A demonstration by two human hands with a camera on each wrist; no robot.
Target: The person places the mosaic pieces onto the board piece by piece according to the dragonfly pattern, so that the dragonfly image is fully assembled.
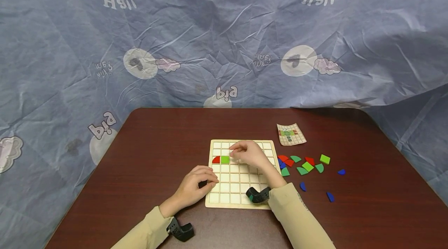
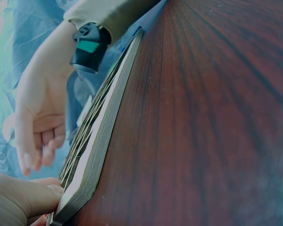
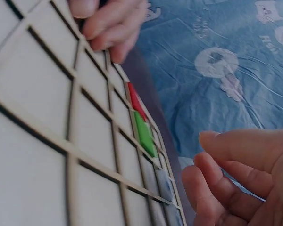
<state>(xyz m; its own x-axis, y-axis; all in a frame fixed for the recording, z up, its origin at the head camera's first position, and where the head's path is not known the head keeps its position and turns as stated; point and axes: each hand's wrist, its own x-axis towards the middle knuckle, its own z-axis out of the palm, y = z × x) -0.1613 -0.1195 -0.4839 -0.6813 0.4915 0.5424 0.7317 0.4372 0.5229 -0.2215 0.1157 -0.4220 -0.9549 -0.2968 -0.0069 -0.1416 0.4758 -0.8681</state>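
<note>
A pale wooden grid board (image 1: 234, 199) lies on the table. In its third row from the far side are a red quarter-circle piece (image 1: 216, 160) and, right beside it, a bright green square piece (image 1: 225, 159). My left hand (image 1: 196, 185) rests at the board's left edge, thumb and fingertips touching its rim. Over the far part of the board hovers my right hand (image 1: 247, 153), its fingers loosely bent just right of the green square. The right wrist view shows its thumb (image 3: 245, 143) apart from the fingers, with nothing between them.
Right of the board, several loose red, green and blue pieces (image 1: 308, 166) are scattered on the dark wooden table (image 1: 168, 136). Behind them lies a small pattern card (image 1: 291, 134) with a printed grid. A blue patterned cloth (image 1: 210, 31) hangs beyond the table's far edge.
</note>
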